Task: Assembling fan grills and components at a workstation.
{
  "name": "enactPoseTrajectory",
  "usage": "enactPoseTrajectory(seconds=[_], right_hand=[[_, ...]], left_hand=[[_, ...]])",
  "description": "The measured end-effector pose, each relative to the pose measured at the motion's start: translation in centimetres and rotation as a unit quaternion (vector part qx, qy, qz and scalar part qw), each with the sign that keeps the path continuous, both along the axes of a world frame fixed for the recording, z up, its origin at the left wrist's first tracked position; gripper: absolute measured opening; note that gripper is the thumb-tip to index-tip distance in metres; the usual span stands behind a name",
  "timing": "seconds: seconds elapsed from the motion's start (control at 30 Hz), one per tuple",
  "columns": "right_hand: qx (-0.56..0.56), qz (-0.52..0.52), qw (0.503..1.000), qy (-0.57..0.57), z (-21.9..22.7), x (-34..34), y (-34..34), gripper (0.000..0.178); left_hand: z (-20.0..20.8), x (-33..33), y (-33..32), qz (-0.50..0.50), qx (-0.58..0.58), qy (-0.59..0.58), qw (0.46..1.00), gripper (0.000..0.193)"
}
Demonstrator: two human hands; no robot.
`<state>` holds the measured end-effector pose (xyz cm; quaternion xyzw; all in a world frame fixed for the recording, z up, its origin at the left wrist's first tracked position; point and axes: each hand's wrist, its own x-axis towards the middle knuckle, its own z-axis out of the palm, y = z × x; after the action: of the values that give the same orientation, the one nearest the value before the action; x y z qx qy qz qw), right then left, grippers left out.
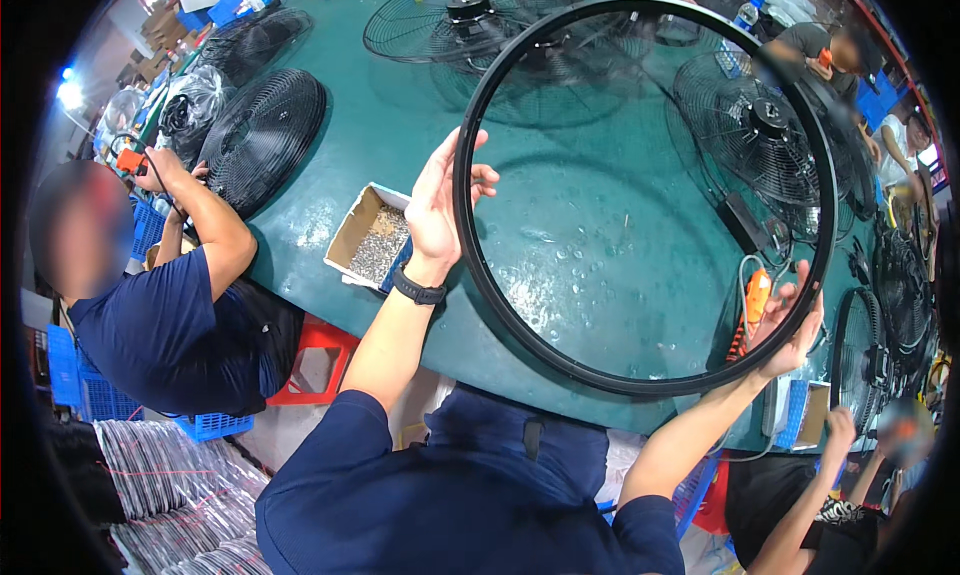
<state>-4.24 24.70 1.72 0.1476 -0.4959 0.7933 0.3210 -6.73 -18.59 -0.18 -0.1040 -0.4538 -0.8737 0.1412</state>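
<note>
I hold up a large black ring [640, 385], tilted above the green table, with both hands. My left hand [440, 200] presses its palm and thumb side to the ring's left edge, the fingers reaching around it. At the lower right, my right hand [785, 330] grips the rim, its fingers curled up along it. Beside that hand, past the rim, lies an orange electric screwdriver [757, 297] with a cable. An open cardboard box [350, 240] of small metal screws sits left of my left wrist.
Black fan guards with motors [470, 7] and another fan [768, 120] lie across the green table [350, 125]. A round black guard [265, 140] stands near a co-worker [160, 315] at left. A black power adapter [738, 223] shows through the ring. More people work at right.
</note>
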Motion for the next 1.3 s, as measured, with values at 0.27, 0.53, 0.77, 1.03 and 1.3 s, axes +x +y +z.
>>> enactPoseTrajectory(seconds=[0.27,0.53,0.77,1.03,1.3], right_hand=[[0.010,0.004,1.000,0.006,-0.1,-0.2,0.1,0.046],[-0.024,0.022,0.999,0.010,-0.4,-0.5,0.4,0.042],[-0.014,0.055,0.998,0.029,-0.5,-0.7,0.6,0.040],[-0.055,-0.001,0.998,0.012,-0.5,-0.8,0.2,0.039],[-0.066,0.034,0.997,0.037,0.1,-0.6,-0.2,0.042]], left_hand=[[0.0,-0.1,0.3,0.005,0.012,-0.002,1.000,0.056],[-0.1,-0.1,0.2,-0.016,0.034,0.021,0.999,0.059],[-0.1,-0.2,0.0,-0.044,0.048,0.040,0.997,0.061],[0.6,0.1,0.5,-0.029,0.019,0.039,0.999,0.065],[1.2,0.3,1.0,-0.004,0.008,0.053,0.999,0.061]])
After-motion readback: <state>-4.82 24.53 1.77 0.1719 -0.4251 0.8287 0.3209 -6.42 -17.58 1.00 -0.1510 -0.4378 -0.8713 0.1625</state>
